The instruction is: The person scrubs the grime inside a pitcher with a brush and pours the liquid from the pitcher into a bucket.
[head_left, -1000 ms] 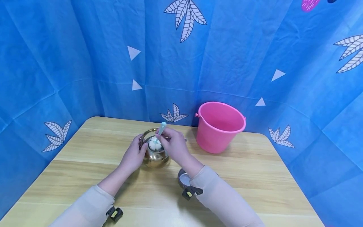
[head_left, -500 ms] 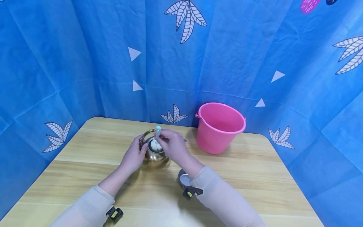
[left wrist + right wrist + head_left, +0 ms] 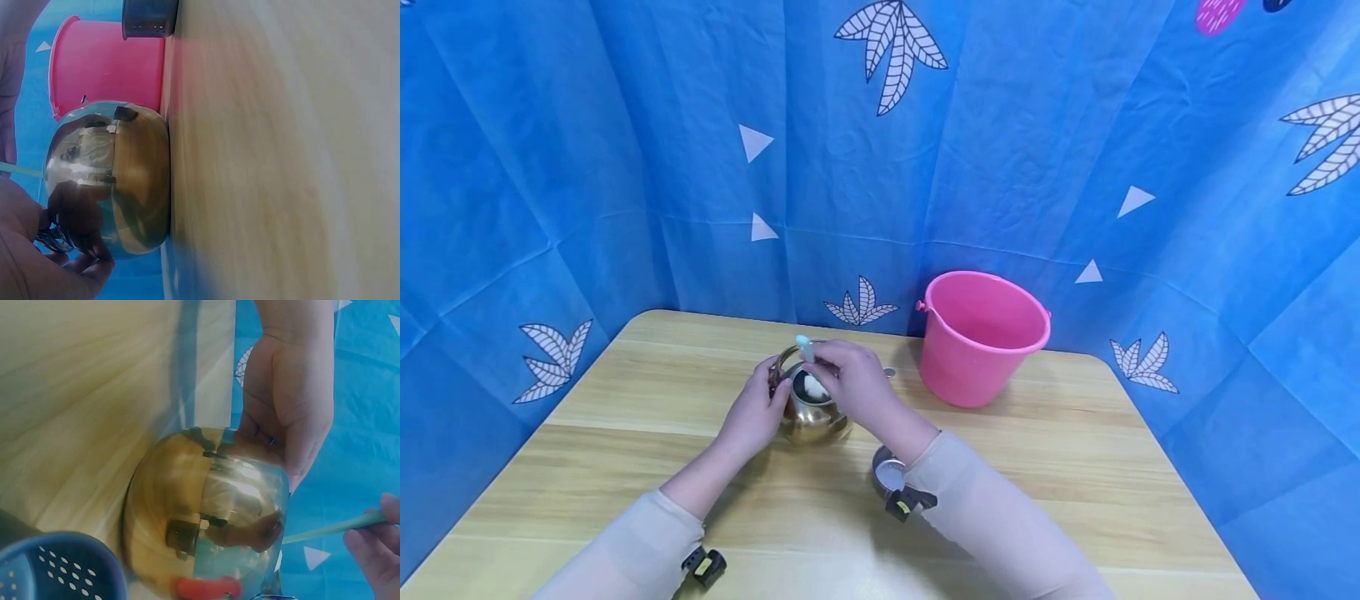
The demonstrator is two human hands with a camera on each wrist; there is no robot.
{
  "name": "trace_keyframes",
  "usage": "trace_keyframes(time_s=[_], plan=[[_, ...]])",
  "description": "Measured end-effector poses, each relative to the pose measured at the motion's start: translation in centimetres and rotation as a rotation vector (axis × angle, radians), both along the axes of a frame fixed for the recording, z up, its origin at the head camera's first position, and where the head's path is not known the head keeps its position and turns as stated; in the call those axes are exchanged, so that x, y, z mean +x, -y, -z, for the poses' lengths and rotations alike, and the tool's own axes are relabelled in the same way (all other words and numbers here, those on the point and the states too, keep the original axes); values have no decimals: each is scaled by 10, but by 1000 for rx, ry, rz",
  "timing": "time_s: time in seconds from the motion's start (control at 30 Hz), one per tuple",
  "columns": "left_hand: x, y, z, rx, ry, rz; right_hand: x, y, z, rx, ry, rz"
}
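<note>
A shiny gold teapot (image 3: 812, 427) with a raised arched handle stands on the table, its lid off. My left hand (image 3: 760, 408) grips it at the left side, thumb by the rim and fingers around the handle's base. My right hand (image 3: 857, 383) pinches the pale green handle of a cleaning brush (image 3: 805, 347) above the opening. The brush's white head is inside the mouth, partly hidden by the right hand. In the right wrist view, the brush handle (image 3: 337, 529) slants from the teapot into the fingertips.
A pink bucket (image 3: 958, 371) stands at the back right. Under the right forearm sits a perforated metal strainer (image 3: 69, 565), partly covered by the sleeve in the head view. A small grey round piece (image 3: 890, 372) shows beyond the right hand. A blue curtain (image 3: 700, 150) surrounds the table.
The brush handle's top has swung to the left and slightly down, and its white head sits lower in the teapot. The left hand and teapot have stayed put.
</note>
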State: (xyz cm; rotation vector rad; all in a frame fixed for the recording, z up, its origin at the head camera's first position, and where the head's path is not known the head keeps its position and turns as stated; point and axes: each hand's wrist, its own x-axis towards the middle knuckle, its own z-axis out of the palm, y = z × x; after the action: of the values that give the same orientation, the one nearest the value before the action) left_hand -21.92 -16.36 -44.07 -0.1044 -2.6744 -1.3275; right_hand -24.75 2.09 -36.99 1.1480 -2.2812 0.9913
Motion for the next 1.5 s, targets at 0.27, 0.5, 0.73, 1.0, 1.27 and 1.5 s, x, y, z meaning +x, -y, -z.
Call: trace_keyframes(time_s=[0.27,0.5,0.73,1.0,1.27,1.5], plan=[[0,0,-1,4,-18,4,1,3,-11,124,54,14],[0,0,0,24,-17,8,-2,6,-13,166,69,10],[0,0,0,39,-12,13,-4,8,-15,185,82,-5],[2,0,-1,37,-7,14,-6,10,-20,241,118,1],[1,-1,-1,-4,-13,-3,-9,16,-23,257,149,-6],[-1,-1,-1,-2,-9,-11,-14,20,-23,267,179,5]])
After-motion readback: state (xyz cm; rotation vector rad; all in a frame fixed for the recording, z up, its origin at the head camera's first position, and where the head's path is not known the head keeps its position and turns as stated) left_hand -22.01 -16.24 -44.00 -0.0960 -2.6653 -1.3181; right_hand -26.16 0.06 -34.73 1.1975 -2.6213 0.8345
